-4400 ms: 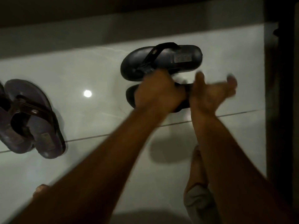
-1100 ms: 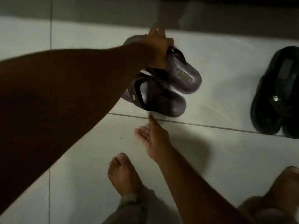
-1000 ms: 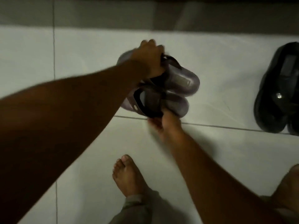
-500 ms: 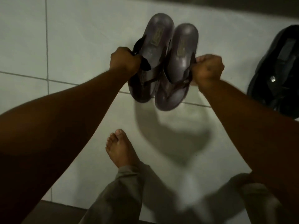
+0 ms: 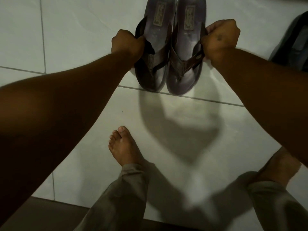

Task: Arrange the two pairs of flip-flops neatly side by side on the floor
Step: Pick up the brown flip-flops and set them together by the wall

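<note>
Two dark brown flip-flops lie side by side on the pale tiled floor, toes toward me. My left hand (image 5: 127,43) is closed on the outer strap of the left flip-flop (image 5: 154,47). My right hand (image 5: 220,39) is closed on the outer strap of the right flip-flop (image 5: 186,47). Their inner edges almost touch and their heels run out of the top of the view. Part of the black pair (image 5: 293,45) shows at the right edge, blurred and cut off.
My bare left foot (image 5: 124,145) and right foot (image 5: 280,165) stand on the white floor tiles (image 5: 75,30) below the flip-flops, with grey-green trouser legs (image 5: 120,197). A grout line crosses just under the toes of the brown pair. A dark strip runs along the bottom edge.
A second ago the brown pair lay crossed and sideways with only my left hand on it. Both hands have since taken a strap each, turned the pair lengthwise and set them parallel, closer together.
</note>
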